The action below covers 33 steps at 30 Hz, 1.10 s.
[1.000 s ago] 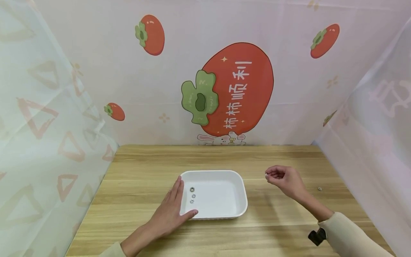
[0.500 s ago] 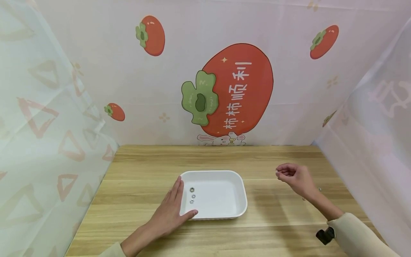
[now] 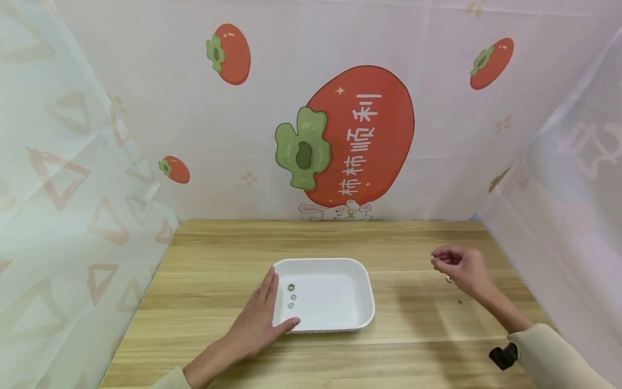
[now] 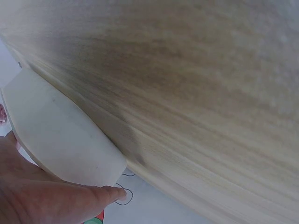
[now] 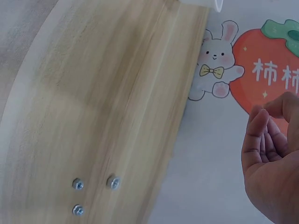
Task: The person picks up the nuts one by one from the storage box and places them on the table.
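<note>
A white tray (image 3: 320, 294) rests on the wooden table, with three metal nuts (image 3: 291, 287) lying near its left side. My left hand (image 3: 257, 319) lies against the tray's left end, fingers straight along the rim and thumb over the near edge. In the left wrist view that hand (image 4: 56, 198) touches the tray's outer wall (image 4: 60, 126). To the right of the tray, above the table, my right hand (image 3: 459, 266) pinches a tiny silvery piece (image 3: 432, 257) that looks like a nut. The right wrist view shows its thumb and fingertips (image 5: 259, 116) together, the piece itself hidden.
Three nuts lie on the table at the right, below my right hand; one larger nut (image 5: 113, 182) sits apart from two smaller nuts (image 5: 78, 184). A printed cloth backdrop (image 3: 243, 135) stands behind the table, and cloth sides flank it.
My right hand has moved to the right, away from the tray, with fingertips still pinched. More nuts on the table come into sight from behind it. The left hand and the tray have stayed put.
</note>
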### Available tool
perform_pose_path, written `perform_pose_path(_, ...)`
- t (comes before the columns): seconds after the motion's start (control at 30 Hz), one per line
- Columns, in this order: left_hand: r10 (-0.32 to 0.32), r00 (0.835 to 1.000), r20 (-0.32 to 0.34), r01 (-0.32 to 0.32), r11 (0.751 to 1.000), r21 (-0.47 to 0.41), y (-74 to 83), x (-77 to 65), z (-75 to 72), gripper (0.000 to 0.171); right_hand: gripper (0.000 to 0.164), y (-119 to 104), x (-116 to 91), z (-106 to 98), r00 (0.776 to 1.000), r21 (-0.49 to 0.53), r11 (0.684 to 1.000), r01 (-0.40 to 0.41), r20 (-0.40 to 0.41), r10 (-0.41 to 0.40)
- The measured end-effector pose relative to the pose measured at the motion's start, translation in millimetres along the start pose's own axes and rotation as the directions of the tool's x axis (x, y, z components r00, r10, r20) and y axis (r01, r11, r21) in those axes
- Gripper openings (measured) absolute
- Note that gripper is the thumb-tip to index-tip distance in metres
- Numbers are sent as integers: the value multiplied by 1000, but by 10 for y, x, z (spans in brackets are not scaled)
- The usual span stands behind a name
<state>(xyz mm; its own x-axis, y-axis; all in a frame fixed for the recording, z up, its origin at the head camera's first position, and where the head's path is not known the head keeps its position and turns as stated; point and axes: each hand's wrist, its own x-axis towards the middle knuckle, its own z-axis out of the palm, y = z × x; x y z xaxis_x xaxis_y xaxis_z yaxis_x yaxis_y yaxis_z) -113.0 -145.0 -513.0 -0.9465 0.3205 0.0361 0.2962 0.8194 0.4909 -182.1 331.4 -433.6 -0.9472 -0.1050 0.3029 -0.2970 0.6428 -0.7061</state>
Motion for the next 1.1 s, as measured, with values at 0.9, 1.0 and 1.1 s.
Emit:
perform_pose_path(0.9, 1, 1000, -8, -1, 1000, 11, -5, 0, 5, 115, 7, 323, -101, -171, 997, -177, 982, -68, 31, 74)
perform_pose_path(1.0, 1, 1000, -6, -1, 1000, 8, -8, 0, 6, 115, 4, 374, -123, -172, 997, -222, 974, -52, 48, 64)
perform_pose_path(1.1, 2, 1000, 2, -2, 1000, 1, -12, -1, 6, 115, 4, 432, -140, -168, 998, -259, 966, -21, 60, 38)
